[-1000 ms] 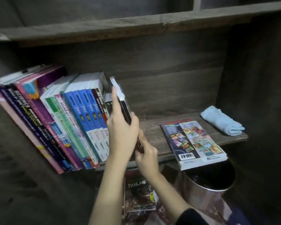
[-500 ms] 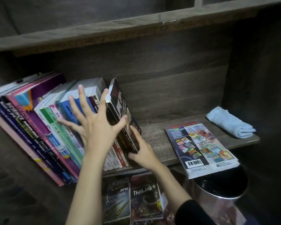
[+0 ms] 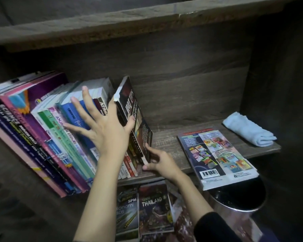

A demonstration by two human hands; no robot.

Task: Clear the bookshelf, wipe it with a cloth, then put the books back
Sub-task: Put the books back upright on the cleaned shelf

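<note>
dark wooden shelf board (image 3: 166, 142), 1 pc, holds:
- row of upright colourful textbooks (image 3: 47, 130), leaning left; spine count unclear, partly covered by hand.
- black glossy paperback (image 3: 143, 135), 1, tilted at row's right end.
- glossy picture-covered book w/ barcode (image 3: 215, 154), 1, lying flat, overhanging front edge.
- pale blue folded cloth (image 3: 247, 130), 1, far right.

left hand (image 3: 108, 130): fingers spread flat on spines, thumb on paperback.
right hand (image 3: 162, 163): thumb + forefinger touch paperback's lower end; pinch or not, cannot tell.

below the shelf: 2 flat books, dark "spm" book (image 3: 127, 212) and dark "thailand" book (image 3: 154, 210); shiny round metal bin (image 3: 234, 219), 1.
</note>
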